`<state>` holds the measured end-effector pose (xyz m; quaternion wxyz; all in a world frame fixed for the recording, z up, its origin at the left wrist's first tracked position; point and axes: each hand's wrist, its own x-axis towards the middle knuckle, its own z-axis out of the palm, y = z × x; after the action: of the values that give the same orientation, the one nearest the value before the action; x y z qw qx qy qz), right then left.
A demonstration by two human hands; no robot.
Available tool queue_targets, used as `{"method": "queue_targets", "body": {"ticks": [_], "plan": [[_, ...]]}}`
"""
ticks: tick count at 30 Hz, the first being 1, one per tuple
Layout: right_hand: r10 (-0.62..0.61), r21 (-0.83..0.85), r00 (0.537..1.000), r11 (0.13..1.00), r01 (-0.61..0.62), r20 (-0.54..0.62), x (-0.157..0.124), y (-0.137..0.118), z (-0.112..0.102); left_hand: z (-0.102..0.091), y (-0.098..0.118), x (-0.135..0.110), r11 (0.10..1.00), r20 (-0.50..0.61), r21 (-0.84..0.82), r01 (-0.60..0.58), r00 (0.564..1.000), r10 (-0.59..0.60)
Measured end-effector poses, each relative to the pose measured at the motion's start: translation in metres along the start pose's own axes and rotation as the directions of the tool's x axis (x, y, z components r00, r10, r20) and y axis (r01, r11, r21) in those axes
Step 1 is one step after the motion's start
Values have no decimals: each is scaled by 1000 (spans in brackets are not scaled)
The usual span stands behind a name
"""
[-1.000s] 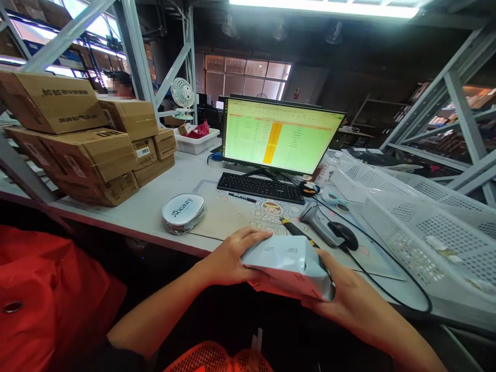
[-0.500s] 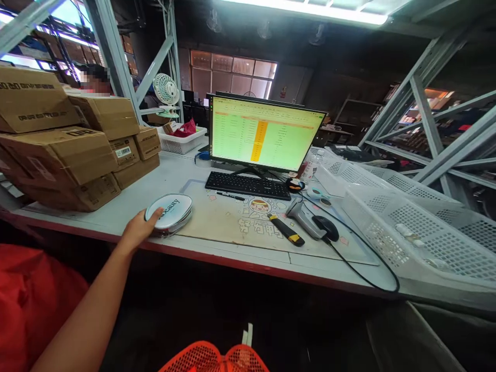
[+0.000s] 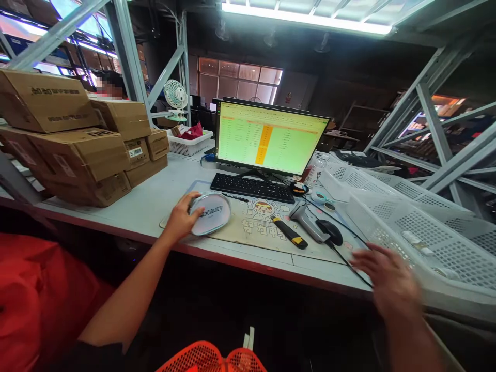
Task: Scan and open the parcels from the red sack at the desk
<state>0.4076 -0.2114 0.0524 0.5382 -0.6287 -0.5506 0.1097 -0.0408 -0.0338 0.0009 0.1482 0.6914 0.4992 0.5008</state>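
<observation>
My left hand (image 3: pixel 182 219) grips the left side of a rounded white pouch (image 3: pixel 212 214) printed with the word "beauty", thumb on top. The pouch is at the front of the desk mat (image 3: pixel 232 235) and slightly blurred. My right hand (image 3: pixel 391 279) hangs over the desk's right front edge, smeared by motion, its fingers stretched out with nothing seen in them. To its left lie a grey handheld barcode scanner (image 3: pixel 310 222), a black mouse (image 3: pixel 329 232) and a yellow-and-black utility knife (image 3: pixel 289 232).
Cardboard boxes (image 3: pixel 85 155) are stacked on the left. A monitor (image 3: pixel 267 137) and black keyboard (image 3: pixel 251 187) stand at the back, with a pen (image 3: pixel 235 197) in front. White perforated baskets (image 3: pixel 437 237) line the right side. The scanner's cable (image 3: pixel 352 268) runs near my right hand.
My left hand has moved the pouch to the right, onto the mat. My right hand has come into view at the lower right. The view has shifted slightly left.
</observation>
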Motion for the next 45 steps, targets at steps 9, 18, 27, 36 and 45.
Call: {"method": "queue_targets", "body": {"ticks": [9,18,27,36,45], "plan": [[-167,211,889,974,82,426,141,-41,210,75,50,95,878,137,-401,-261,931,339],[180,491,931,809,-324,318,169,24,254,153,-1,111,692,335,-716,94,915,222],[76,309,942,933,-182,327,141,36,263,157,16,73,908,182,-416,-57,973,145],[-181,285,982,939,190,-59,136,-5,225,134,14,80,901,82,-119,-417,900,427],[88,428,926,868,-253,368,156,16,220,130,6,88,804,64,-142,-577,806,589]]}}
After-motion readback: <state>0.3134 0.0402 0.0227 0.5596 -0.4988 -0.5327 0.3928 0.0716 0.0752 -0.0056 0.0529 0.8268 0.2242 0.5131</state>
